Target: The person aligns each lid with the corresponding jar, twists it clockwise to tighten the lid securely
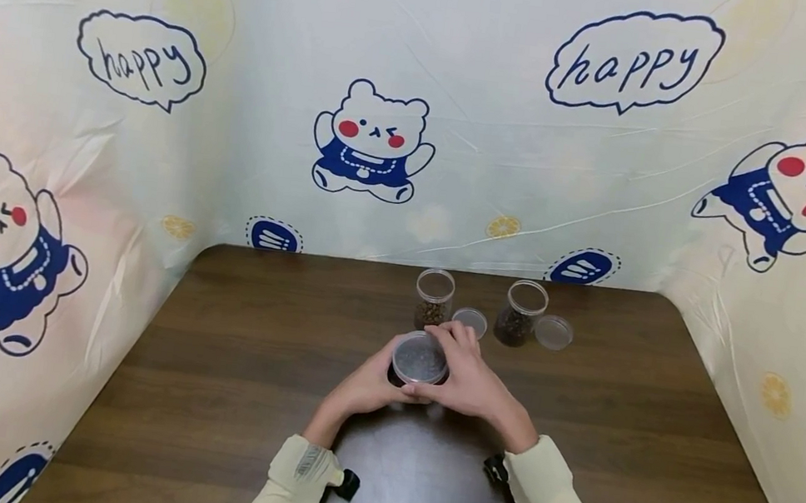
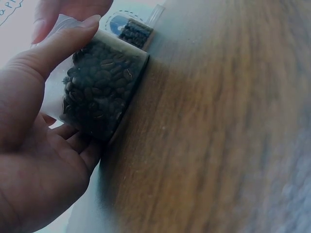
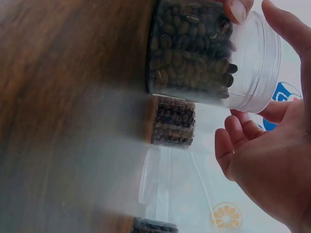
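Note:
A clear plastic jar [image 2: 99, 85] of dark coffee beans stands upright on the table, with a translucent lid [image 1: 420, 358] across its top. My left hand [image 1: 370, 380] wraps round the jar's side, its thumb [image 2: 65, 46] up near the rim. From the other side my right hand [image 1: 470, 377] grips the lid's edge between thumb and fingers [image 3: 286, 24]. Whether the lid is screwed tight cannot be told.
Behind the hands stand two lidless jars, one with brown beans [image 1: 431, 314] and one with darker beans [image 1: 513, 325]. A loose lid [image 1: 471, 322] lies beside the first, another lid [image 1: 554, 333] beside the second. A printed curtain [image 1: 250, 140] surrounds the wooden table [image 1: 219, 397].

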`<action>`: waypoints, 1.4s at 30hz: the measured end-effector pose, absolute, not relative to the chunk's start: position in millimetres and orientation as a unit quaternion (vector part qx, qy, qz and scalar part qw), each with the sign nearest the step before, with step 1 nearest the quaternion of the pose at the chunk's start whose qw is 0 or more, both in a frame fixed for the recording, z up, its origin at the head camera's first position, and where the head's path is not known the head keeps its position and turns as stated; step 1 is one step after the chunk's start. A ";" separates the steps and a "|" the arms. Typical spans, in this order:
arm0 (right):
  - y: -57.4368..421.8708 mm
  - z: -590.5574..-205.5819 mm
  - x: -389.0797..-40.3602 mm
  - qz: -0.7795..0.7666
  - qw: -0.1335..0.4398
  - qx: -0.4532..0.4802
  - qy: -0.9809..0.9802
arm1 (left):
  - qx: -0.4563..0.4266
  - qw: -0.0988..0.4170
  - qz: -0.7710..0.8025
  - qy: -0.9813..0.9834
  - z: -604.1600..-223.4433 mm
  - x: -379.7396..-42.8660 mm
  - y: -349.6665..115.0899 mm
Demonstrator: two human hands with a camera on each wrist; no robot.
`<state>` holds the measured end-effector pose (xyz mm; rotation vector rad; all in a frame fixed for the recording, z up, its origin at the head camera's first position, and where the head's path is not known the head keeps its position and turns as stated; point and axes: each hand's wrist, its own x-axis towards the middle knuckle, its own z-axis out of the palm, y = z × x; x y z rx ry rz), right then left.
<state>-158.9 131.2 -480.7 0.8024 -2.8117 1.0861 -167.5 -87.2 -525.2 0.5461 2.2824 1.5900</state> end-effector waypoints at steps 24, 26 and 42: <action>108.2 -484.7 -143.8 0.240 0.151 0.165 -0.945 | 0.207 0.104 0.520 0.822 -525.5 -168.2 -88.1; 105.7 -484.8 -141.5 0.236 0.157 0.157 -0.946 | 0.207 0.104 0.518 0.824 -525.6 -167.7 -88.7; 117.0 -478.2 -135.0 0.379 0.019 0.144 -0.914 | 0.208 0.120 0.507 0.828 -519.0 -165.0 -88.1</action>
